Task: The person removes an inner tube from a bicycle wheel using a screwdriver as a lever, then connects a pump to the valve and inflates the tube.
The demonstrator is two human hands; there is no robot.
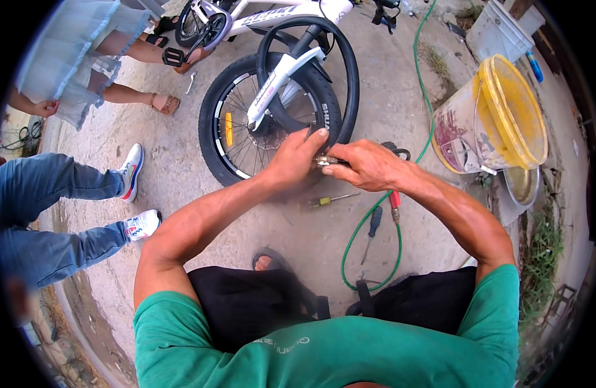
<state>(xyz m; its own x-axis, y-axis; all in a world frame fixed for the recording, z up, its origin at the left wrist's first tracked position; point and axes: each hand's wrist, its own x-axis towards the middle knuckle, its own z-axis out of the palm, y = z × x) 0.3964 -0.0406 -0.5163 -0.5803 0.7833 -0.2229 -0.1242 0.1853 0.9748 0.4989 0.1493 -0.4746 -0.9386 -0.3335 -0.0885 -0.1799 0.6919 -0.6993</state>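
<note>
Both hands meet at the lower right of a bicycle's front wheel point(207, 123), which has a black tyre and a white fork point(275, 90). A black inner tube point(353, 71) loops up over the fork and comes down to my hands. My left hand point(298, 155) is closed on the tube, its thumb pressing on top. In my right hand point(366, 165) is a small silvery metal tool point(324, 161), pinched between thumb and fingers, its end against the tube by my left hand. Its exact kind is partly hidden by the fingers.
A yellow-handled screwdriver point(330, 200), a dark-handled screwdriver point(374, 223) and a green hose point(344, 262) with a red fitting point(394, 199) lie on the concrete. A yellow-rimmed bucket point(460, 123) stands right. Two people stand left, one in jeans point(71, 178). A wrench point(191, 83) lies near them.
</note>
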